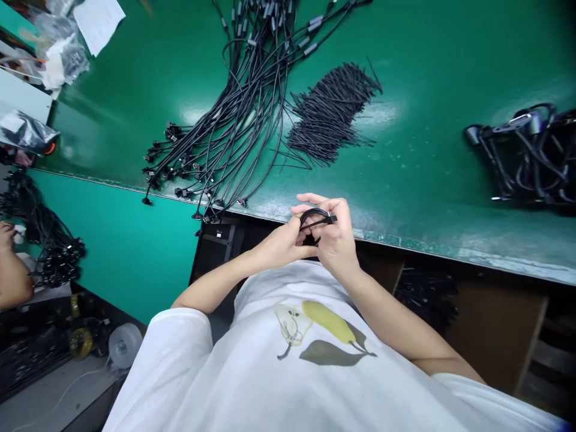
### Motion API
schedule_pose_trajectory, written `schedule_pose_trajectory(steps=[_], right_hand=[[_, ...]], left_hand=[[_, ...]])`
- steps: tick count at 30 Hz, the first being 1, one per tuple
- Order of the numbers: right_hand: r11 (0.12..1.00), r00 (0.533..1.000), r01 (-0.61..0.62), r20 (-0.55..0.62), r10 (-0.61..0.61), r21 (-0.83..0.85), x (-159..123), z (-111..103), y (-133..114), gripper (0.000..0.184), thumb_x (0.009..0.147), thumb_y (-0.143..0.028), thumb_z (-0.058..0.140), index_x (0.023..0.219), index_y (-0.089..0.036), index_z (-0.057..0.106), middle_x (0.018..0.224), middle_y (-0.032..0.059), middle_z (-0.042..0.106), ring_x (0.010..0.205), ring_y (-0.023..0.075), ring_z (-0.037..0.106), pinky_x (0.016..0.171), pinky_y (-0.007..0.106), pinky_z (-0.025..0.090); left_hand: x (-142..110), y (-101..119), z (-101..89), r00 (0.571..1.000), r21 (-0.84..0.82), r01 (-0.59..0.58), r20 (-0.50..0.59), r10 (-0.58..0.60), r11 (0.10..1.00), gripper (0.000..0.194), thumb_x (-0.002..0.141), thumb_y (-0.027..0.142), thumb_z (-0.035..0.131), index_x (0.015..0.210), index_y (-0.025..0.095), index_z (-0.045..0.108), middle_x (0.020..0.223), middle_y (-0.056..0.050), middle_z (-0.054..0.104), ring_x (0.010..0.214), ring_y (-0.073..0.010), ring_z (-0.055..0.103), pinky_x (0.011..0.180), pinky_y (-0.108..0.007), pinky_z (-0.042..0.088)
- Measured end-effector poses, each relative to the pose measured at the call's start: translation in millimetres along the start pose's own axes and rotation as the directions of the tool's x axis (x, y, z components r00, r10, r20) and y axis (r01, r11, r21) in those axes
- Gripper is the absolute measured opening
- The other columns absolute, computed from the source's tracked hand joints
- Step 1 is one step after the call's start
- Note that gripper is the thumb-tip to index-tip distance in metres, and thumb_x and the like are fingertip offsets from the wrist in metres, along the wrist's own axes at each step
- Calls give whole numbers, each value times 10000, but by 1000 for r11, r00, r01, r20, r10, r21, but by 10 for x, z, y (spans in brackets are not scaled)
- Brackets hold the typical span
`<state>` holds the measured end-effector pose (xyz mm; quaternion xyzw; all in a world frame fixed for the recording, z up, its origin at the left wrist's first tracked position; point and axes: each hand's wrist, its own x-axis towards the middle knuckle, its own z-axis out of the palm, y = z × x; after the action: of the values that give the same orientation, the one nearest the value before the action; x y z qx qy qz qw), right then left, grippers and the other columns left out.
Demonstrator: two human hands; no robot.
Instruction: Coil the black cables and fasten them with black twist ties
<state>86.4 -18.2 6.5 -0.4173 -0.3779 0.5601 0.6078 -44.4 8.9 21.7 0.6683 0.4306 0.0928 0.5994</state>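
In front of my shirt, at the table's near edge, both hands are on a small looped black cable [318, 212]. My left hand [288, 241] pinches the loop's left side, its fingertips partly hidden behind the loop. My right hand [338, 240] is closed about the right end, where a dark connector shows, with some fingers extended to the left. Beyond them a loose bunch of black cables [252, 114] lies across the green table [432, 72], small plugs toward me. Right of that bunch is a heap of thin black ties [330, 114].
At the right lies a pile of coiled black cables [531, 156]. Plastic bags [67, 57] and a white paper [99, 24] are at the far left. Another person's arm [13, 276] is beside a hanging cable bundle [49, 240]. Below stands a tape roll [125, 346].
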Motion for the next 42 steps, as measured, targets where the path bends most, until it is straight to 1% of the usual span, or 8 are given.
schedule_pose_trajectory(steps=[4, 8, 17, 25, 29, 36, 39, 42], right_hand=[[988, 988, -153, -7, 152, -36, 46, -19, -97, 426, 819, -573, 722, 1033, -231, 585, 715, -16, 607, 552, 97, 527, 454, 198, 420], [947, 956, -292, 61, 286, 134, 94, -13, -226, 423, 874, -611, 639, 830, -193, 587, 443, -92, 380, 357, 38, 246, 360, 173, 226], [917, 933, -350, 163, 321, 194, 236, -27, -271, 518, 780, -686, 696, 760, -198, 523, 406, -111, 348, 299, 22, 198, 292, 153, 180], [970, 972, -236, -5, 237, 64, 218, -22, -271, 496, 802, -669, 678, 813, -219, 469, 644, -67, 487, 381, 42, 450, 280, 149, 262], [968, 971, -225, -55, 232, 111, 271, -44, -211, 517, 778, -668, 704, 813, -242, 415, 578, -102, 384, 344, 33, 321, 289, 161, 224], [843, 858, -506, 200, 472, 181, 356, -247, -333, 622, 640, -758, 755, 737, -214, 470, 527, -112, 254, 387, 27, 182, 325, 181, 214], [847, 877, -481, 114, 467, 227, 316, -243, -378, 576, 665, -697, 778, 702, -212, 469, 499, -115, 219, 383, 28, 131, 325, 180, 152], [904, 927, -348, -54, 372, 248, 227, -176, -312, 503, 744, -597, 760, 645, -205, 462, 473, -111, 183, 382, 30, 114, 342, 181, 119]], left_hand=[[-14, -68, 67, 996, -19, -61, 68, 62, 998, 287, 875, 423, 639, 937, 158, 550, 743, 20, 497, 658, -115, 455, 626, -262, 372], [-26, -152, 97, 950, -413, 78, 308, 59, 907, 472, 810, 618, 666, 831, 159, 556, 742, 11, 541, 706, -123, 505, 705, -285, 433], [-8, -176, 186, 866, -791, 378, 485, 117, 481, 668, 726, 741, 655, 932, 106, 650, 752, -49, 640, 703, -165, 629, 795, -368, 522], [-53, -77, 263, 931, -844, 310, 362, 40, 437, 605, 766, 671, 687, 943, 92, 665, 634, 31, 457, 544, -91, 465, 521, -232, 392], [-52, 15, 301, 955, -877, 294, 282, -89, 379, 462, 767, 547, 758, 907, 126, 629, 668, 33, 438, 557, -81, 443, 524, -227, 376], [-4, -11, 288, 993, -679, 117, 100, -66, 725, 450, 865, 603, 597, 912, 156, 573, 634, 44, 433, 579, -97, 413, 589, -251, 360], [0, -14, 204, 998, -297, -3, 64, 23, 955, 322, 961, 475, 487, 917, 173, 589, 710, 8, 509, 674, -133, 470, 697, -282, 392], [27, -16, 193, 990, 76, -127, -50, 131, 989, 251, 971, 381, 477, 837, 191, 572, 782, -28, 537, 770, -179, 495, 797, -325, 394]])
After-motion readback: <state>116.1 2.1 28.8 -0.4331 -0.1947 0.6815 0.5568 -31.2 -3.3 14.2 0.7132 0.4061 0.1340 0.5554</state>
